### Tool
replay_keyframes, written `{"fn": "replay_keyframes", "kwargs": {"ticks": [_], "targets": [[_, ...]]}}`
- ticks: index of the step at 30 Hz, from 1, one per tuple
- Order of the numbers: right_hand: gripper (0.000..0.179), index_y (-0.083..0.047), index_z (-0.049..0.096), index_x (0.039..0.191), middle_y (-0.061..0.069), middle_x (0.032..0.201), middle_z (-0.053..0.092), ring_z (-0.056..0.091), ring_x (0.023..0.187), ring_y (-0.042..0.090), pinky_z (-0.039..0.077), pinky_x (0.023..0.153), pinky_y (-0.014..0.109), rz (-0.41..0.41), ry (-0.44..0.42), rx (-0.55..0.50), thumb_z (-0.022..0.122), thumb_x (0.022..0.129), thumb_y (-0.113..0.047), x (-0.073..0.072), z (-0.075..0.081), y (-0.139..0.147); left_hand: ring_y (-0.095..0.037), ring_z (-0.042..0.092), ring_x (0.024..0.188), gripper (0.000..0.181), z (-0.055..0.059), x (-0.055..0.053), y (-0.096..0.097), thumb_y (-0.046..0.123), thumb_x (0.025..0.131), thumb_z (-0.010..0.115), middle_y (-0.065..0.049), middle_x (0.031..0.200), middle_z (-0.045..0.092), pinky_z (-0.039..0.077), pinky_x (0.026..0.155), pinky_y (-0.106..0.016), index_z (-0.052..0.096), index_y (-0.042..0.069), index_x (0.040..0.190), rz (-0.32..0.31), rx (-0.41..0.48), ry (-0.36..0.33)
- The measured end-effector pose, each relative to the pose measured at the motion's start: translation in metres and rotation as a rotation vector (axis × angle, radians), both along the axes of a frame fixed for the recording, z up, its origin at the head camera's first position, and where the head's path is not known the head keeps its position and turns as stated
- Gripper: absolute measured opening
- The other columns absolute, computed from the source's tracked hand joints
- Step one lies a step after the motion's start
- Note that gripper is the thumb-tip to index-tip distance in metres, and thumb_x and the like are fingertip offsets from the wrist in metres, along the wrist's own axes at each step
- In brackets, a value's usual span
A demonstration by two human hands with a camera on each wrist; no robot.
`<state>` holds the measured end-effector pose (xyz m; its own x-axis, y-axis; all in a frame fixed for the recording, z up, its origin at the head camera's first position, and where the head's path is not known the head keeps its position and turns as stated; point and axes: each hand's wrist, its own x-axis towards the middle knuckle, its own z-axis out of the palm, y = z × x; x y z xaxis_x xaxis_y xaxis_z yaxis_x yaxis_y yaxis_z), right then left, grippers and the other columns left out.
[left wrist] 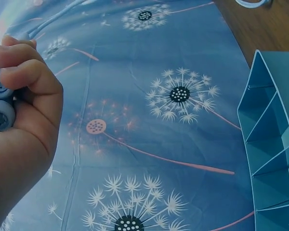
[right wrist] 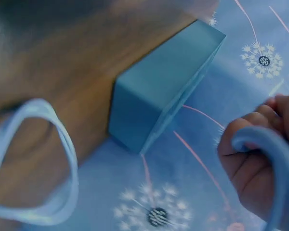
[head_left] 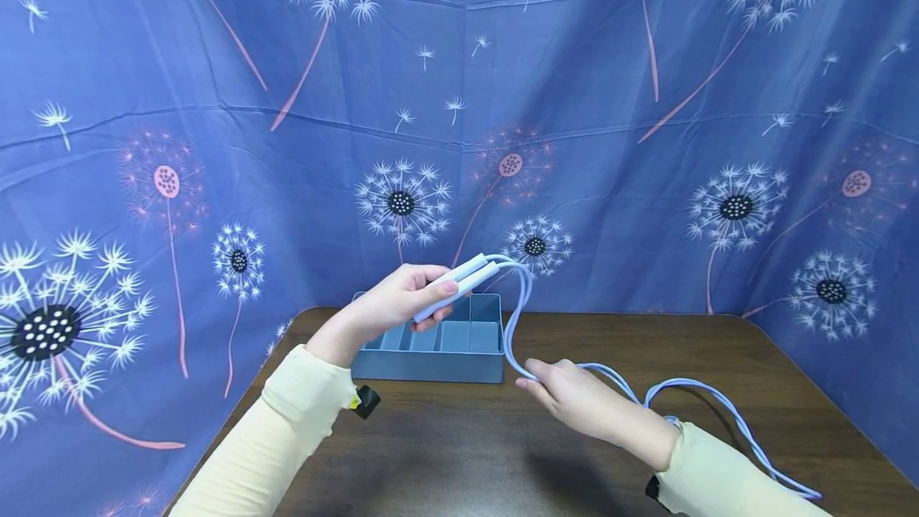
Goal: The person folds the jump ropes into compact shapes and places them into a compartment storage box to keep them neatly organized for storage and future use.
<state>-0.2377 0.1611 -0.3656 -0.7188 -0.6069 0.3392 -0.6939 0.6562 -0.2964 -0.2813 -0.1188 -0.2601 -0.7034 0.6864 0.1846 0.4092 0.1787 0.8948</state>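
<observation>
My left hand (head_left: 395, 299) grips both pale handles (head_left: 468, 281) of a jump rope, side by side, above the compartment box. In the left wrist view the fingers (left wrist: 31, 74) curl round them, with the round handle ends (left wrist: 2, 114) showing at the palm. From the far ends of the handles the doubled light blue cord (head_left: 512, 324) arcs down to my right hand (head_left: 574, 396). That hand grips the cord in a fist, also seen in the right wrist view, where the cord (right wrist: 274, 154) loops out of it. More cord trails behind the right hand onto the table.
A blue-grey divided box (head_left: 431, 367) stands at the back of the brown wooden table (head_left: 431, 429), below the left hand. Slack cord (head_left: 732, 413) spreads over the table's right side. A blue dandelion-print cloth (head_left: 610, 206) hangs around the back and sides.
</observation>
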Motion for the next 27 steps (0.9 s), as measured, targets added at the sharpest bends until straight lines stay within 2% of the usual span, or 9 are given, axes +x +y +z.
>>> {"fn": "replay_keyframes", "kwargs": {"ticks": [4, 8, 12, 15, 20, 21, 24, 27], "targets": [[0.026, -0.019, 0.043, 0.075, -0.016, 0.056, 0.03, 0.027, 0.046, -0.002, 0.024, 0.04, 0.02, -0.028, 0.08, 0.168, 0.054, 0.096, -0.032, 0.003, 0.014, 0.006, -0.014, 0.045, 0.049, 0.03, -0.003, 0.0, 0.002, 0.035, 0.098, 0.049, -0.006, 0.068, 0.053, 0.037, 0.045, -0.025, 0.056, 0.007, 0.094, 0.033, -0.051, 0.03], [0.031, -0.02, 0.043, 0.074, -0.017, 0.053, 0.03, 0.027, 0.045, -0.001, 0.023, 0.041, 0.021, -0.02, 0.25, 0.258, 0.059, 0.091, -0.04, 0.003, 0.027, 0.012, -0.014, 0.044, 0.049, 0.029, -0.007, 0.0, 0.002, 0.034, 0.098, 0.049, -0.007, 0.067, 0.054, 0.037, 0.044, -0.025, 0.055, 0.007, 0.092, 0.054, -0.091, 0.058], [0.031, -0.02, 0.04, 0.07, -0.019, 0.055, 0.026, 0.023, 0.046, -0.002, 0.018, 0.043, 0.018, 0.088, 0.486, 0.242, 0.062, 0.086, -0.036, 0.001, 0.039, 0.018, -0.015, 0.044, 0.049, 0.026, -0.011, -0.002, 0.002, 0.032, 0.098, 0.05, -0.007, 0.068, 0.054, 0.036, 0.043, -0.024, 0.055, 0.007, 0.092, 0.071, -0.12, 0.059], [0.027, -0.021, 0.039, 0.068, -0.019, 0.057, 0.025, 0.022, 0.048, -0.003, 0.015, 0.044, 0.016, 0.185, 0.606, 0.219, 0.059, 0.084, -0.028, -0.001, 0.048, 0.022, -0.015, 0.044, 0.049, 0.023, -0.012, 0.001, 0.002, 0.029, 0.099, 0.05, -0.006, 0.068, 0.053, 0.035, 0.043, -0.024, 0.056, 0.008, 0.093, 0.083, -0.138, 0.061], [0.021, -0.021, 0.046, 0.072, -0.016, 0.061, 0.034, 0.03, 0.051, 0.0, 0.025, 0.046, 0.017, 0.324, 0.715, 0.237, 0.051, 0.092, -0.027, -0.002, 0.062, 0.024, -0.013, 0.044, 0.047, 0.021, -0.018, -0.001, 0.005, 0.031, 0.098, 0.051, -0.004, 0.064, 0.053, 0.035, 0.043, -0.025, 0.058, 0.011, 0.094, 0.093, -0.205, 0.104], [0.022, -0.02, 0.047, 0.073, -0.015, 0.061, 0.035, 0.033, 0.052, 0.002, 0.028, 0.047, 0.018, 0.343, 0.728, 0.255, 0.05, 0.093, -0.028, -0.002, 0.065, 0.023, -0.013, 0.045, 0.047, 0.022, -0.022, -0.005, 0.005, 0.033, 0.097, 0.052, -0.003, 0.064, 0.054, 0.036, 0.043, -0.025, 0.058, 0.012, 0.093, 0.091, -0.219, 0.112], [0.023, -0.02, 0.049, 0.075, -0.013, 0.063, 0.04, 0.037, 0.055, 0.006, 0.034, 0.052, 0.022, 0.388, 0.758, 0.293, 0.05, 0.095, -0.03, -0.001, 0.073, 0.021, -0.013, 0.046, 0.047, 0.021, -0.027, -0.005, 0.01, 0.033, 0.097, 0.052, -0.002, 0.063, 0.054, 0.039, 0.045, -0.026, 0.058, 0.014, 0.09, 0.076, -0.27, 0.145], [0.024, -0.019, 0.049, 0.076, -0.011, 0.064, 0.041, 0.038, 0.058, 0.008, 0.035, 0.055, 0.023, 0.414, 0.766, 0.305, 0.051, 0.096, -0.032, 0.001, 0.082, 0.016, -0.014, 0.048, 0.047, 0.02, -0.03, -0.003, 0.015, 0.034, 0.097, 0.051, -0.003, 0.064, 0.055, 0.043, 0.048, -0.027, 0.058, 0.016, 0.09, 0.047, -0.316, 0.169]]}}
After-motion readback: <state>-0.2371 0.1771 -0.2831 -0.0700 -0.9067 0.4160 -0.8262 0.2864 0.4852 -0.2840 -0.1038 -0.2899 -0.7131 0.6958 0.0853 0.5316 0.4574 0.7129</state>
